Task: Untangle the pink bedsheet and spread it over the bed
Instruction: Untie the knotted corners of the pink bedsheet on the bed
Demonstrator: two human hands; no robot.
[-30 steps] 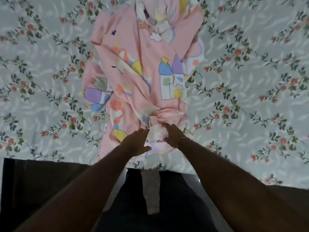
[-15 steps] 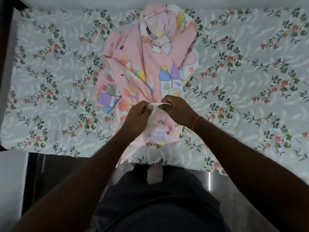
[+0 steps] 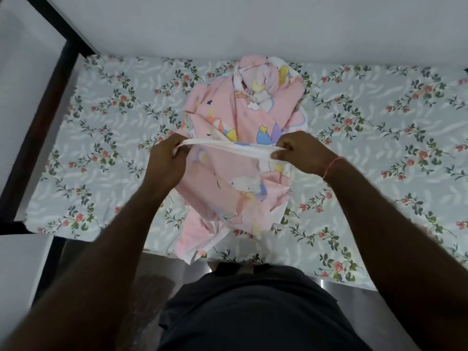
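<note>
Folds and creases run all through the pink bedsheet (image 3: 243, 117), which lies bunched in a soft heap across the middle of the bed (image 3: 101, 148). Its far end is rolled into a rounded lump close to the pale wall (image 3: 253, 26). Its near end spills in limp pleats over the mattress edge, toward the person's dark shirt (image 3: 253, 312). The cloth is thin and matte, printed with cartoon shapes in yellow, blue and lilac: a moon, clouds, small castles.

Both hands are closed on one white hem (image 3: 228, 145) of the sheet, lifted above the heap and drawn into a narrow, nearly straight band between them. The left hand (image 3: 166, 158) has its fingers curled round the bunched end of the hem. The right hand (image 3: 301, 150) pinches the other end between thumb and bent fingers, though the picture is a little soft there and just how the fingertips sit is hard to make out. A thin red thread (image 3: 333, 165) circles the right wrist.

Below the hem the sheet hangs in a loose, slack pouch. Under it the mattress wears a smooth grey-blue cover with a lattice of leafy sprigs and small red flowers. A dark, straight-edged bed frame (image 3: 50, 97) borders the bed on the left side.
</note>
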